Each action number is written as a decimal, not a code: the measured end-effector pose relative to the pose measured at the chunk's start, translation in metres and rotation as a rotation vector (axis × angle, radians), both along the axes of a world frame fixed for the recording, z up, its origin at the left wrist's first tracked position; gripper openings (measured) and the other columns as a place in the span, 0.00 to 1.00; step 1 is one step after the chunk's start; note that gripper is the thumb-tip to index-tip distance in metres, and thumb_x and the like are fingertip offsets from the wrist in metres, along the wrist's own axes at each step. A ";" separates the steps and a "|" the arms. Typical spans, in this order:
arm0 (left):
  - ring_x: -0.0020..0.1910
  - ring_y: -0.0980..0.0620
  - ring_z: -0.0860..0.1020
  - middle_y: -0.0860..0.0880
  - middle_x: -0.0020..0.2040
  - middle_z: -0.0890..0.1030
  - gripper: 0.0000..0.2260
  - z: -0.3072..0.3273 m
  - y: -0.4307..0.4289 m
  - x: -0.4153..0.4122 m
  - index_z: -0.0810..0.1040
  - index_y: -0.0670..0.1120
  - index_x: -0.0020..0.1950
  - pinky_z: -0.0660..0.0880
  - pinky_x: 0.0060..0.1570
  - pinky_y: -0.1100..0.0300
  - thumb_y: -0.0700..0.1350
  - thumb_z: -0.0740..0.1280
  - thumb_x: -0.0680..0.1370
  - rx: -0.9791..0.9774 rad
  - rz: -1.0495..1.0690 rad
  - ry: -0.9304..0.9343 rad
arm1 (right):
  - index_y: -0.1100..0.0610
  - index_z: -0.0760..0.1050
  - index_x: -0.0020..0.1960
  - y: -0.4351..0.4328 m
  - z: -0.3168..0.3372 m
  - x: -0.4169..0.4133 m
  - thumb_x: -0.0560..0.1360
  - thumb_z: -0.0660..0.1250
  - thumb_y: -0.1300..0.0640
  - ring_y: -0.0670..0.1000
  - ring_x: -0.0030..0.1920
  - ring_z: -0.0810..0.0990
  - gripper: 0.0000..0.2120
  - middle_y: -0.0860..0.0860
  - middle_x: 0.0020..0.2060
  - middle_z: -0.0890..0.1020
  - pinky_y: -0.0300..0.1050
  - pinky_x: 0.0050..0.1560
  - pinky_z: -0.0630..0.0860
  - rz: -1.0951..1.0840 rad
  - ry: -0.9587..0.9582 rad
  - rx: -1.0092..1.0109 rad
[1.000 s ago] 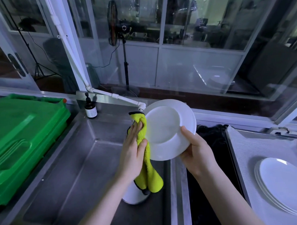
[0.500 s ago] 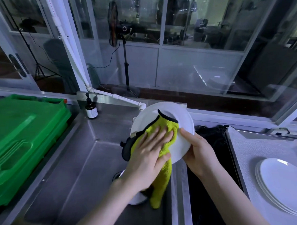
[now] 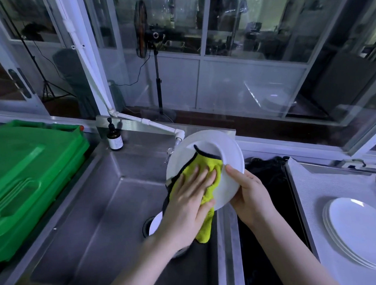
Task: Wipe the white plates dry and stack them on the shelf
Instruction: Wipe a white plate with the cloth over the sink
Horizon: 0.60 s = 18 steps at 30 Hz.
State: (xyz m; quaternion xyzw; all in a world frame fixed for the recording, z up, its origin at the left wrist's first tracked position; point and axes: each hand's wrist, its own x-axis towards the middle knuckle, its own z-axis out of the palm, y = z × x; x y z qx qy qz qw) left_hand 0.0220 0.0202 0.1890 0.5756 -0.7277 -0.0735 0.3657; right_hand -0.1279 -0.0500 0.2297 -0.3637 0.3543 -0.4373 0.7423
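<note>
The task is midway, by my reading. One white plate (image 3: 230,158) is being dried right now, held tilted over the steel sink (image 3: 95,209). The left hand (image 3: 191,197) lies flat with its fingers spread and presses a yellow-green cloth (image 3: 209,160) against the plate's face. The cloth's loose end hangs down below the plate. The right hand (image 3: 248,193) grips the plate at its lower right rim, thumb on the face and the other fingers hidden behind it.

What looks done: a stack of white plates (image 3: 360,228) lies on the grey table (image 3: 325,184) to the right, well apart from the hands. I count several rims but cannot tell exactly how many. Whether that surface is the shelf meant I cannot tell, and no other shelf shows.

What is left: the plate in hand has to be finished and set down. At least one more plate (image 3: 157,225) lies in the sink bottom near the drain, mostly hidden under the left arm.

Between the sink and the table sits a dark compartment (image 3: 269,182); its contents are too dark to make out. On the left a green crate (image 3: 28,175) has its lid on, so its contents are hidden. A brown pump bottle (image 3: 114,137) stands at the sink's back ledge.
</note>
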 end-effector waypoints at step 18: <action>0.79 0.57 0.50 0.56 0.78 0.57 0.23 -0.007 -0.001 -0.001 0.59 0.54 0.78 0.46 0.77 0.53 0.56 0.51 0.82 0.026 0.043 -0.025 | 0.64 0.81 0.60 0.008 -0.012 0.006 0.77 0.67 0.55 0.63 0.60 0.82 0.16 0.64 0.58 0.82 0.55 0.58 0.81 0.042 -0.006 0.045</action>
